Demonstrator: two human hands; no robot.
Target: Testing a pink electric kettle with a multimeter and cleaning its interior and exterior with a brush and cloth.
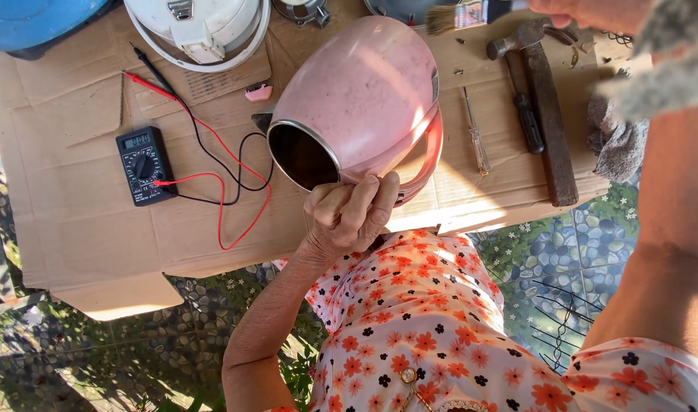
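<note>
Two hands are at work over a cardboard-covered table (82, 229). The left hand (349, 217) has its fingers (364, 200) curled tight around the rim and lower handle of a pink electric kettle (364, 95), tipped on its side with its dark open mouth facing the person. The kettle sits just above that hand, its body resting on the cardboard. The right hand (585, 11), at the top edge and only partly in view, pinches the handle of a small paintbrush (459, 15), whose bristles hover just beside the kettle's upper side. A hammer (547, 114) and a screwdriver (474, 133) lie to the right of the kettle. A black multimeter (144, 165) with red and black leads lies well to its left.
</note>
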